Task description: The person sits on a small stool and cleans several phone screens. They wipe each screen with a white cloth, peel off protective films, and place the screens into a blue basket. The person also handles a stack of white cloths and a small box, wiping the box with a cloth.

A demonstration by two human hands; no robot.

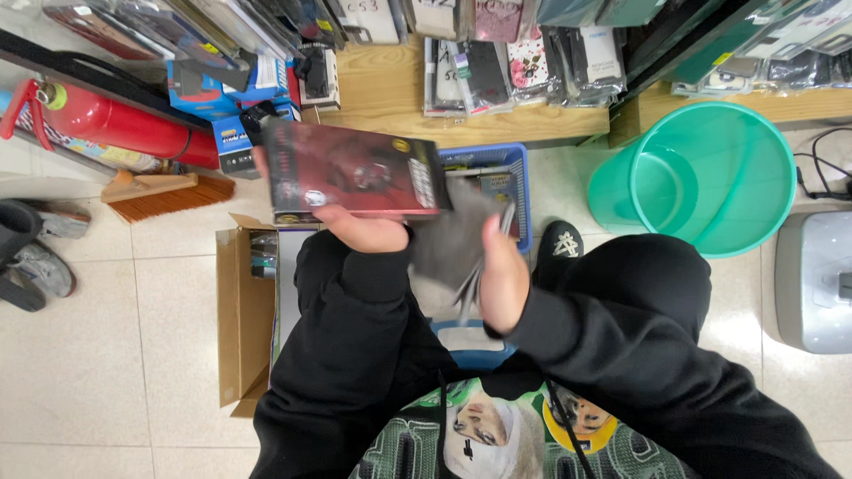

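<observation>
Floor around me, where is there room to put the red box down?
Bare tile lies left of the cardboard box, below the brush and shoes. A smaller patch sits under the green bucket, beside the grey appliance. The wooden shelf is crowded with packets. Left hand holds the red box.

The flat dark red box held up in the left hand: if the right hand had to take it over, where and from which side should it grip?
Probably the right short edge of the dark red box, approached from the right. The box is flat and lies nearly level, the left hand pinches its lower edge, and that end is free. The right hand holds a grey cloth now.
</observation>
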